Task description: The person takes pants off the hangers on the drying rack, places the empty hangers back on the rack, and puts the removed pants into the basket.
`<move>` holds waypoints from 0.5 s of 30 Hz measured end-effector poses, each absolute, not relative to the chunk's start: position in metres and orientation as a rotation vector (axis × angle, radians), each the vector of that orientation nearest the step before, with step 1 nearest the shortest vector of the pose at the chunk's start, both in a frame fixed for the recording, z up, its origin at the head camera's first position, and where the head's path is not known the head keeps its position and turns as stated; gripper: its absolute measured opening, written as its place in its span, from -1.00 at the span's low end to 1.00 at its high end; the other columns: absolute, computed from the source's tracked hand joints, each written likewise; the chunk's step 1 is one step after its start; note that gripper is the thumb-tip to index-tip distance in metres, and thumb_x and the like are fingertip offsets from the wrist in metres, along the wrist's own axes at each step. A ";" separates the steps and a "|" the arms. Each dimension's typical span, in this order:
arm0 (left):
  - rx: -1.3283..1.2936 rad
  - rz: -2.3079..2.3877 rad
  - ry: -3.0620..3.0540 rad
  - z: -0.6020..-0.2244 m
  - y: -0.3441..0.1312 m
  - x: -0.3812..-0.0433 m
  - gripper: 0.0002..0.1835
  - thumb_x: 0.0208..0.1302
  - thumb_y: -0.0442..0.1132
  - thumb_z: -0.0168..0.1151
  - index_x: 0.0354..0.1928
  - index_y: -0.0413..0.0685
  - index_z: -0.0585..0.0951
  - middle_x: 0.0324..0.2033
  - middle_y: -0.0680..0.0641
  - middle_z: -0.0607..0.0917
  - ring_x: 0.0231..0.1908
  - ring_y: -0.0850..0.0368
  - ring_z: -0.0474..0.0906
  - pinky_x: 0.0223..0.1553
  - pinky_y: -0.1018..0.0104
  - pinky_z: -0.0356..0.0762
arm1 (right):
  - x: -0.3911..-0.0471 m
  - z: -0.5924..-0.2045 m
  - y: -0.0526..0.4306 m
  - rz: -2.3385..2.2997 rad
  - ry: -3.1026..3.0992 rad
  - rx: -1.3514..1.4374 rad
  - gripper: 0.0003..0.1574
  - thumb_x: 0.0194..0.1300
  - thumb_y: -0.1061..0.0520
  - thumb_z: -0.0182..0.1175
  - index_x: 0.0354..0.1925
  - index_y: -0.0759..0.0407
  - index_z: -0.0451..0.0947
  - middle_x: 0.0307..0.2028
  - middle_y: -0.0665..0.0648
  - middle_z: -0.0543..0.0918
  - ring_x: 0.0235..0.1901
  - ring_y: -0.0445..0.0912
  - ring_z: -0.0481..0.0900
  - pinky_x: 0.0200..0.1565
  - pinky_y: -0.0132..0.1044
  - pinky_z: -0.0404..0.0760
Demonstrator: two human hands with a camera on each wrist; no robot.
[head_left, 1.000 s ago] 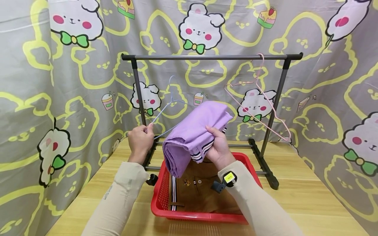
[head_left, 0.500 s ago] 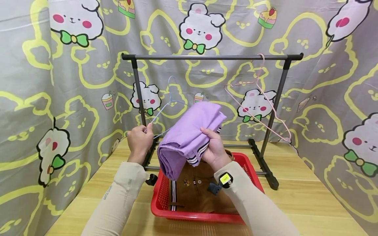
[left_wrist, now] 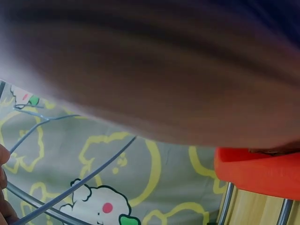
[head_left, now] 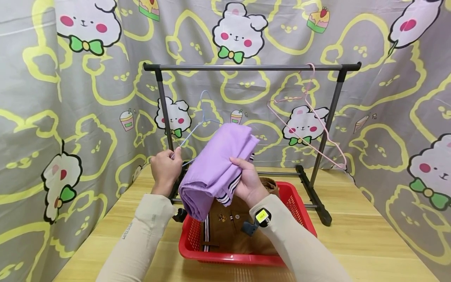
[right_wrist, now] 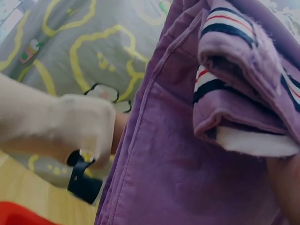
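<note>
A light blue wire hanger [head_left: 191, 134] is gripped at one corner by my left hand [head_left: 166, 170], with its hook pointing up. My right hand [head_left: 248, 182] holds a folded purple garment [head_left: 218, 160], thumb on top and the other fingers hidden beneath. Striped trim [right_wrist: 228, 24] in navy, white and red shows on the garment in the right wrist view. In the head view the cloth overlaps the hanger's lower bar and hides its far side. Under both hands, a brown garment [head_left: 225, 235] with striped edging lies in a red basket [head_left: 239, 258].
Behind the basket stands a dark metal clothes rack [head_left: 246, 67] on a wooden table [head_left: 359, 231]. On the rack's right side hangs a pink hanger [head_left: 325, 133]. A patterned grey curtain [head_left: 384, 105] encloses the back and sides.
My right hand has carried the purple garment left and slightly down, closer to my left hand, covering more of the blue hanger. My left hand has stayed nearly still.
</note>
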State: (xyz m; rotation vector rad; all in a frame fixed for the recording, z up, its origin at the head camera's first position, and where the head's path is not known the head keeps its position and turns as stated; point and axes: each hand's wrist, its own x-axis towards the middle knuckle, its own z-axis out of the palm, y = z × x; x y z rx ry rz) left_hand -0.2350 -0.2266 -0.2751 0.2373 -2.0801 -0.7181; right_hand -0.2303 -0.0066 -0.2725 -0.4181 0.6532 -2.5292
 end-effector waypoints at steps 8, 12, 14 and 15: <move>0.232 -0.709 -2.099 -0.278 -0.228 -0.236 -0.51 0.18 -0.04 0.11 -0.85 -0.05 0.32 -0.81 -0.08 0.44 -0.59 -0.18 0.42 -0.53 0.08 0.25 | -0.231 -0.283 -0.007 -2.490 0.781 -0.321 -0.82 0.29 0.27 -0.21 -0.14 0.16 0.23 -0.26 0.04 0.51 -0.26 -0.13 0.53 -0.10 -0.28 0.45; 0.236 -0.710 -2.088 -0.276 -0.228 -0.236 -0.51 0.17 -0.04 0.12 -0.85 -0.05 0.33 -0.80 -0.09 0.45 -0.58 -0.19 0.43 -0.53 0.06 0.25 | -0.229 -0.283 -0.007 -2.488 0.768 -0.329 -0.82 0.29 0.26 -0.20 -0.12 0.16 0.22 -0.24 0.05 0.51 -0.24 -0.12 0.53 -0.07 -0.28 0.44; 0.232 -0.708 -2.083 -0.275 -0.227 -0.236 -0.52 0.16 -0.05 0.12 -0.84 -0.07 0.34 -0.79 -0.11 0.46 -0.58 -0.21 0.43 -0.53 0.05 0.26 | -0.229 -0.283 -0.008 -2.492 0.746 -0.345 -0.81 0.28 0.26 -0.21 -0.11 0.16 0.22 -0.23 0.05 0.51 -0.23 -0.12 0.52 -0.06 -0.29 0.43; 0.228 -0.708 -2.081 -0.275 -0.227 -0.236 -0.53 0.16 -0.05 0.12 -0.84 -0.07 0.35 -0.78 -0.12 0.47 -0.57 -0.21 0.43 -0.52 0.04 0.26 | -0.228 -0.282 -0.008 -2.494 0.736 -0.352 -0.80 0.28 0.26 -0.22 -0.11 0.16 0.22 -0.22 0.05 0.51 -0.22 -0.12 0.52 -0.05 -0.29 0.42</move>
